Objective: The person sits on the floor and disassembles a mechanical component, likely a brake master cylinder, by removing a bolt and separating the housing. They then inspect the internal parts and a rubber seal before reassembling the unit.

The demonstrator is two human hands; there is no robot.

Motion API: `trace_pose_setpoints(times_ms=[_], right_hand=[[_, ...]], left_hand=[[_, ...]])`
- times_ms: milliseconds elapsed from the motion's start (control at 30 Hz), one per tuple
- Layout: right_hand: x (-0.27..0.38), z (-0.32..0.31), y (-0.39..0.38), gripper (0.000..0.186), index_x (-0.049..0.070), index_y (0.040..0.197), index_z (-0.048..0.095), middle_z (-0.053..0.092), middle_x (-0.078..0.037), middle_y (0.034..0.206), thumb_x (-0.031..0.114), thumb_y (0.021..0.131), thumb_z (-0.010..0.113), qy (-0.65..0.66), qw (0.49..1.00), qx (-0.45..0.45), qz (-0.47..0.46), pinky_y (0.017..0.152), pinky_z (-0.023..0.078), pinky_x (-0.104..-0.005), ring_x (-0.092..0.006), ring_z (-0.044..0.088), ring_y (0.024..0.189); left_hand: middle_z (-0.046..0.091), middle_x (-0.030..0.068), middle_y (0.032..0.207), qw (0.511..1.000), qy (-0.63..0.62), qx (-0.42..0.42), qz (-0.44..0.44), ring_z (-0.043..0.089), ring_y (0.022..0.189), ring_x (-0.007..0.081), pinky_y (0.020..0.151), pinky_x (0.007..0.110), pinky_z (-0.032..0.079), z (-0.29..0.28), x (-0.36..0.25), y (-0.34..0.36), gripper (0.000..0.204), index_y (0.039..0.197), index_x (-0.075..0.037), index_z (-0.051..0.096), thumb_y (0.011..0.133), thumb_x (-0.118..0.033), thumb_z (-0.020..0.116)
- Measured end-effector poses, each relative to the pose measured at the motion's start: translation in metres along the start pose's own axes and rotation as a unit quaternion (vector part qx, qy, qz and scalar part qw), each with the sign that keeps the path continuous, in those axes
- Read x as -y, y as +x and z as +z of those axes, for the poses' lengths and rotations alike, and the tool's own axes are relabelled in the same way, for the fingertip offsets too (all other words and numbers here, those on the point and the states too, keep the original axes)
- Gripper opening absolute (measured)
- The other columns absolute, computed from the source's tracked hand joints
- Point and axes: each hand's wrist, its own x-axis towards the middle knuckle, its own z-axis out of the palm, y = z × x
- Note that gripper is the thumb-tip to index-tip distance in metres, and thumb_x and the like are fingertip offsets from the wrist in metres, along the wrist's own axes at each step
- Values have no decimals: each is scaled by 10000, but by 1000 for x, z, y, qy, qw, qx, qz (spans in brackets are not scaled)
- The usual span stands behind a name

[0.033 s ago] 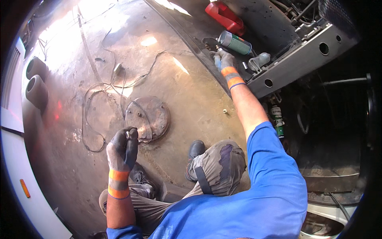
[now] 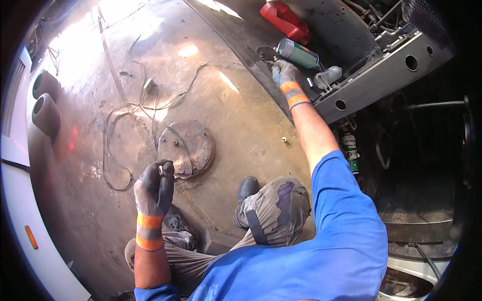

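Held up over the floor, my gloved left hand [image 2: 154, 188] is closed, pinching a small shiny metal piece [image 2: 161, 170] between thumb and fingers; its exact kind is too small to make out. My right arm stretches far forward to a dark metal ledge [image 2: 321, 45]. There my gloved right hand [image 2: 287, 73] has its fingers curled down among small dark parts [image 2: 266, 53], and what is under the fingertips is hidden. Just beyond that hand lies a green spray can [image 2: 300, 53] on its side. Right of the hand sits a grey rounded metal part [image 2: 328, 76].
A red jug [image 2: 284, 22] lies farther along the ledge. On the floor are a rusty round plate [image 2: 196, 150], a loose cable [image 2: 108, 145] and a small light-coloured fitting [image 2: 284, 139]. A steel beam with holes [image 2: 371, 83] runs at right, another can [image 2: 350, 153] below it.
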Motion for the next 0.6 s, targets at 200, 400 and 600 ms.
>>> trace_pose_setpoints(times_ms=[200,400,600], right_hand=[[11,-4,-3,316,205,1168,643,580,-98,1296,278,872,560,-227,968,100,-26,998,440,-477,-332,517,1225],[17,-12,-21,413,222,1254,584,481,-102,1397,271,844,589,-178,974,138,29,1051,384,-464,-326,438,1296],[20,-24,-55,366,88,1116,664,664,-186,1017,163,772,564,4,997,-29,-68,934,497,-423,-362,595,1093]], left_hand=[[626,47,681,999,37,6,9,570,620,80,569,253,462,2,3,-1,228,1020,12,670,977,-198,593],[635,59,708,999,21,15,20,581,637,92,590,259,471,5,1,-2,210,1020,13,671,970,-180,604],[691,119,789,997,-27,50,-44,657,726,166,654,307,508,6,-8,-2,243,1037,20,673,970,-196,587]])
